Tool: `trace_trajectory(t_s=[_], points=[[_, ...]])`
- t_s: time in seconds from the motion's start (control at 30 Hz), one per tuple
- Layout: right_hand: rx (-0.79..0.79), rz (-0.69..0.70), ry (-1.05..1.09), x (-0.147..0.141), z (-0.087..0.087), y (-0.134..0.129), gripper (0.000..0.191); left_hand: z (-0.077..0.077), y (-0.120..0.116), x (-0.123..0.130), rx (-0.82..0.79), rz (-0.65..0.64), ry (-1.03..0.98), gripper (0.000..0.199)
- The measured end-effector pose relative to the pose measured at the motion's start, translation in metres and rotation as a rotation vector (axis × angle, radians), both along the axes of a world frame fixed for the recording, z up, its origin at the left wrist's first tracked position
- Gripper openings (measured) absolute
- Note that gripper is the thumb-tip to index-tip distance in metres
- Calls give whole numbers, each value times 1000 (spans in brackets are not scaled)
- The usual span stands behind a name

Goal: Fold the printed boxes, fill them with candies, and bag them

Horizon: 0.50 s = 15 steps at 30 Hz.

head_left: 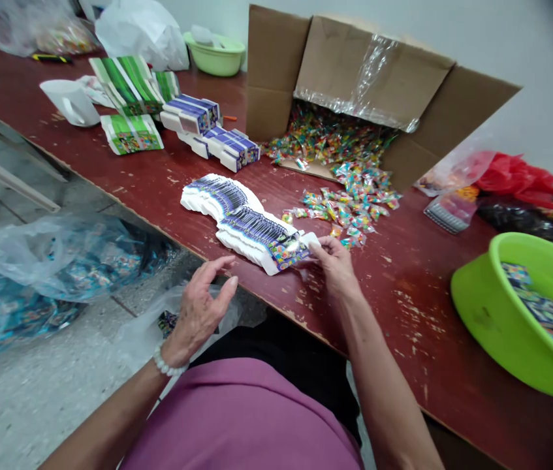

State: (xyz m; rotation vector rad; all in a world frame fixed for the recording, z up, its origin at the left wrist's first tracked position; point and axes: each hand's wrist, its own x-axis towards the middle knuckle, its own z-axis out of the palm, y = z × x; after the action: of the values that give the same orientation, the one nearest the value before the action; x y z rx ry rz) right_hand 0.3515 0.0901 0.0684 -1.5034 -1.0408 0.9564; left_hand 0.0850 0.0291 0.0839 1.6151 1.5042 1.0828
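Note:
A long fanned-out row of flat printed cartons [247, 222], white with purple and coloured print, lies along the front of the red table. At the row's right end my right hand [335, 261] pinches the white flap of the endmost carton between thumb and fingers. My left hand [205, 300] hangs over the table's front edge, fingers apart and holding nothing, just short of the row. Small wrapped candies [349, 202] in clear, colourful wrappers are scattered behind the cartons, spilling from an open cardboard box [374, 72] lying on its side.
Banded stacks of green cartons [132, 134] and purple cartons [232, 149] stand at the back left, beside a white mug [70, 103]. A green tub [482, 294] of filled packets sits on the right. Plastic bags [70, 261] of blue packets lie below the table's left edge.

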Motion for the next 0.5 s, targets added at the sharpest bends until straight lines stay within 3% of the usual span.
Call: trace_trajectory(t_s=[0.07, 0.17, 0.27, 0.37, 0.5], points=[[-7, 131, 161, 1, 16, -17, 34, 11, 3, 10, -99, -89, -207, 44], [-58, 345, 342, -8, 38, -45, 30, 24, 2, 27, -505, -458, -629, 50], [-78, 438, 456, -24, 48, -64, 27, 27, -9, 43, -850, -769, -905, 59], [-97, 470, 548, -34, 50, -73, 31, 26, -18, 51, -945, -810, -1004, 57], [-127, 488, 591, -33, 49, -79, 37, 26, -22, 51, -903, -759, -902, 44]])
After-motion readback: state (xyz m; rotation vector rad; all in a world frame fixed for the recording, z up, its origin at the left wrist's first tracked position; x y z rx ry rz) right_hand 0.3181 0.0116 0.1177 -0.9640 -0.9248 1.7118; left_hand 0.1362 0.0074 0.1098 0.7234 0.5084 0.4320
